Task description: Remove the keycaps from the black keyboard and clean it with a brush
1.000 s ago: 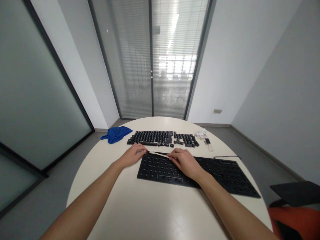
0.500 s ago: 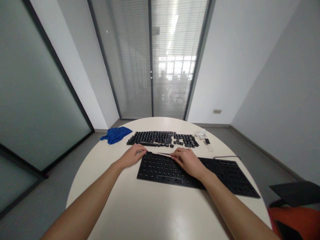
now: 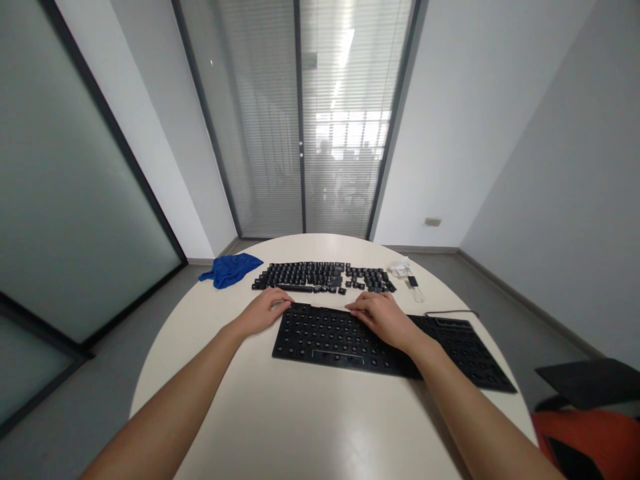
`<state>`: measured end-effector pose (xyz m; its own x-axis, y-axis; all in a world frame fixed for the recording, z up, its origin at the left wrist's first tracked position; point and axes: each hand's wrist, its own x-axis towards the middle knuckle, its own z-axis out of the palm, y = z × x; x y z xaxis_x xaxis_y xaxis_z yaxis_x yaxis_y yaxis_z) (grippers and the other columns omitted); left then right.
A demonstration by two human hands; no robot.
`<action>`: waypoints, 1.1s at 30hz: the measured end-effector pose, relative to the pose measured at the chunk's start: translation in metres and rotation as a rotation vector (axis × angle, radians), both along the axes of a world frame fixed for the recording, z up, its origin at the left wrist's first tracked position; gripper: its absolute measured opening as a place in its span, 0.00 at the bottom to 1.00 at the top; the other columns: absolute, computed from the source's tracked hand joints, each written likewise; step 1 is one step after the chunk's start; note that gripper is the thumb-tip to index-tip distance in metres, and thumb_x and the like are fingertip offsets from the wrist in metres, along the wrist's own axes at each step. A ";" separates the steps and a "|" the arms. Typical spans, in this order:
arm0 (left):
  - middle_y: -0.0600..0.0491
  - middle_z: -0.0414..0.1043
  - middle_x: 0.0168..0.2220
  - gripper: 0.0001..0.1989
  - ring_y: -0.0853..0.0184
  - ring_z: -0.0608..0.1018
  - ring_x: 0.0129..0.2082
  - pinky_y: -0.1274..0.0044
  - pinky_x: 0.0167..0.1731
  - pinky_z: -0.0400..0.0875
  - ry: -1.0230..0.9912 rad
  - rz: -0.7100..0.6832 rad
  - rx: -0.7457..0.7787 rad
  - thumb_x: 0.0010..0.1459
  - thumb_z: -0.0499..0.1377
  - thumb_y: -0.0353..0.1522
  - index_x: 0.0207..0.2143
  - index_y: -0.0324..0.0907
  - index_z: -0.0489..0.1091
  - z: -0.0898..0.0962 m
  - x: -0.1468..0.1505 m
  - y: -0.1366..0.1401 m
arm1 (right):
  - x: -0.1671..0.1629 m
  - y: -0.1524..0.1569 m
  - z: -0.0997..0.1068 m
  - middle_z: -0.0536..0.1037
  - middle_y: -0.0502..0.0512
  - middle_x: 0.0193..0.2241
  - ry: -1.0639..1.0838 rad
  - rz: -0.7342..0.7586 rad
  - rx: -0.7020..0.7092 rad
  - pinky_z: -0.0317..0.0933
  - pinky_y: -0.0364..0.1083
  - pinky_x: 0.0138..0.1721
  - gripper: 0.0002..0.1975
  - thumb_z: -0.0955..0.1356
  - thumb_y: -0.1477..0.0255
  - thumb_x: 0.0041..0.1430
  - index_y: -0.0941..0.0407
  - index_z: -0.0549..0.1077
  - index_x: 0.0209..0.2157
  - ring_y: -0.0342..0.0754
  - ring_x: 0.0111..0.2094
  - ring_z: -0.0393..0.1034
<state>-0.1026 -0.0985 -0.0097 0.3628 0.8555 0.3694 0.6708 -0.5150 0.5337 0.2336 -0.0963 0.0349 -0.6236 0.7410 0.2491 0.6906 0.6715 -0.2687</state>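
Observation:
A black keyboard base (image 3: pixel 325 340), stripped of its keycaps, lies slightly slanted on the table. My left hand (image 3: pixel 263 310) is at its upper left corner, with the thumb and fingers closed on the edge. My right hand (image 3: pixel 383 319) reaches over the middle of the base, its fingertips pinched together at the far edge. Whatever is between those fingertips is too thin and small to make out. Beyond the base, loose black keycaps (image 3: pixel 305 275) are laid out in rows, with a long space bar (image 3: pixel 295 288) at their near side.
A crumpled blue cloth (image 3: pixel 231 270) lies at the far left of the round white table (image 3: pixel 300 427). White crumpled tissue (image 3: pixel 399 268) and a small black piece with a pale loop (image 3: pixel 413 281) sit far right. The keyboard's cable (image 3: pixel 453 312) runs rightward. An orange chair (image 3: pixel 590 440) stands at right.
My right hand has slid slightly to the right along the keyboard base's far edge, fingers still pinched. My left hand stays at the corner. The view has shifted a little.

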 end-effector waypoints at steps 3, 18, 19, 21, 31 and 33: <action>0.50 0.77 0.42 0.13 0.60 0.75 0.44 0.67 0.50 0.65 -0.006 -0.001 0.001 0.65 0.54 0.40 0.40 0.44 0.76 0.000 -0.001 0.000 | 0.005 0.003 0.002 0.80 0.55 0.41 -0.021 0.001 -0.016 0.54 0.52 0.46 0.12 0.64 0.70 0.67 0.48 0.79 0.44 0.52 0.44 0.73; 0.49 0.77 0.42 0.14 0.60 0.75 0.44 0.66 0.51 0.65 0.000 0.005 -0.008 0.65 0.54 0.39 0.39 0.44 0.76 0.002 -0.002 -0.001 | 0.014 0.007 0.007 0.80 0.55 0.42 -0.013 0.067 -0.063 0.52 0.53 0.48 0.13 0.63 0.68 0.68 0.48 0.78 0.47 0.52 0.44 0.72; 0.49 0.77 0.42 0.14 0.60 0.75 0.44 0.66 0.51 0.64 0.001 0.005 -0.010 0.65 0.54 0.39 0.39 0.44 0.76 0.002 -0.002 -0.001 | 0.011 0.006 0.007 0.80 0.55 0.42 -0.015 0.078 -0.063 0.52 0.53 0.48 0.12 0.63 0.68 0.68 0.48 0.78 0.47 0.51 0.44 0.72; 0.50 0.77 0.42 0.14 0.60 0.75 0.44 0.67 0.52 0.64 -0.001 0.006 -0.006 0.65 0.54 0.40 0.40 0.44 0.76 0.001 -0.001 -0.001 | 0.007 0.003 0.007 0.80 0.54 0.41 -0.020 0.100 -0.060 0.51 0.52 0.47 0.12 0.63 0.68 0.68 0.48 0.78 0.46 0.50 0.43 0.72; 0.49 0.77 0.42 0.15 0.59 0.75 0.44 0.66 0.51 0.65 0.006 0.010 -0.008 0.65 0.53 0.41 0.41 0.44 0.76 0.002 0.002 -0.001 | -0.025 -0.021 0.006 0.78 0.56 0.38 -0.036 0.157 0.009 0.49 0.50 0.45 0.14 0.61 0.68 0.70 0.52 0.77 0.46 0.49 0.40 0.70; 0.49 0.77 0.42 0.15 0.59 0.75 0.44 0.66 0.51 0.65 0.004 0.010 -0.002 0.65 0.54 0.41 0.40 0.44 0.76 0.002 0.003 0.000 | -0.029 -0.024 0.006 0.77 0.56 0.38 -0.037 0.148 0.028 0.49 0.49 0.44 0.13 0.61 0.68 0.70 0.52 0.77 0.46 0.48 0.41 0.70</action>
